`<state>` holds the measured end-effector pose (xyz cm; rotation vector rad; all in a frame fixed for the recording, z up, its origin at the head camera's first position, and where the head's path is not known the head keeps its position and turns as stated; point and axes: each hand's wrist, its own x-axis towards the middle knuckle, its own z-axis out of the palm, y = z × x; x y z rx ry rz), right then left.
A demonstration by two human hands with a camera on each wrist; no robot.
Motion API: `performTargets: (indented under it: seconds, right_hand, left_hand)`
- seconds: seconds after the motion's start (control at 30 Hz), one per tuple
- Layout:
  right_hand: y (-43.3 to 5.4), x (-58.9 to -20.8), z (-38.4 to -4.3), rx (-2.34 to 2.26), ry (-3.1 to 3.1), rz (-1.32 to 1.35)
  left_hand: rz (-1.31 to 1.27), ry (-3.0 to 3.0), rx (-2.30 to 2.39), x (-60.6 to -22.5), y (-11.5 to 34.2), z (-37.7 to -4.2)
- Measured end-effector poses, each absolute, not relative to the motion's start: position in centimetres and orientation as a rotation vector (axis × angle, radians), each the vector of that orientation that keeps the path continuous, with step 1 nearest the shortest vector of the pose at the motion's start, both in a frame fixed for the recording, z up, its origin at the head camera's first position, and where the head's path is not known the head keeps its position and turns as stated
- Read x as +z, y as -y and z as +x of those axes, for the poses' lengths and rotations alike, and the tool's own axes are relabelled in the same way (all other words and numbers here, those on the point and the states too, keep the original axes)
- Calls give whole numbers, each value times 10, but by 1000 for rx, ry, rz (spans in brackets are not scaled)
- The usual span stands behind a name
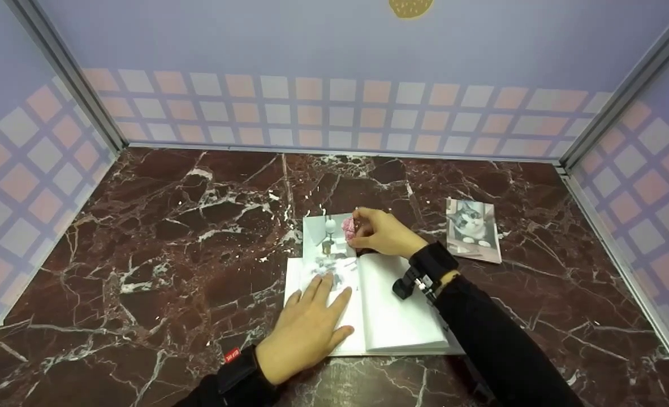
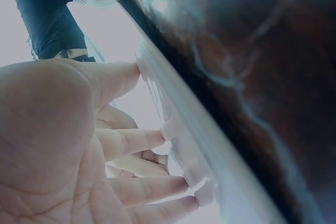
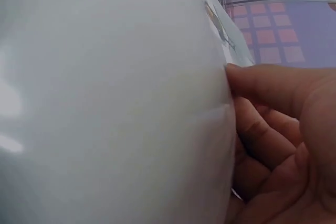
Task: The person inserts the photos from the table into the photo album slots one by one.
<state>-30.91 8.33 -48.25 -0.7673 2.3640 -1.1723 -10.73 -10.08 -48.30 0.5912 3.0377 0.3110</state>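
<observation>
Beneath the left hand (image 1: 305, 333), viewed through my head camera: one book (image 1: 399, 316), lying spread, pages white.

Item, printed card (image 1: 329, 254): reaching from under the left fingers towards the right hand (image 1: 388, 233), overlapping the left page, its upper part extending past the book's top edge. Print partly pale. A pink patch (image 1: 349, 229) shows at its upper right corner, just beside the right fingertips.

State of left hand: fingers straight and spread, tips resting on the lower part of card and page.

State of right hand: ahead and to the right of the left, the two apart. Fingers curled, thumb and forefinger pinching the card's upper right edge; in my right wrist view a white page hides part of this grip.

Item, cat picture (image 1: 473, 229): to the right of the right hand, well apart; grey and white cat. Single card or several, I cannot tell.

Item, red tag (image 1: 232, 355): just beside the left wrist.

Item, black sleeve (image 1: 498, 339): running back from the right hand.

Item, tabletop (image 1: 198, 249): dark red, pale-veined, around both hands.

Item, wall panels (image 1: 311, 34): beyond the hands and either side; lilac, pink and white squares below.
</observation>
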Motion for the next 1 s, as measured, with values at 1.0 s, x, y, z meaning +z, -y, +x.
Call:
performTargets:
  seconds: [1.0]
  right_hand:
    - [-86, -481, -308, -1101, -2350, -844]
  left_hand:
    - [613, -3075, 298, -483, 99, -106]
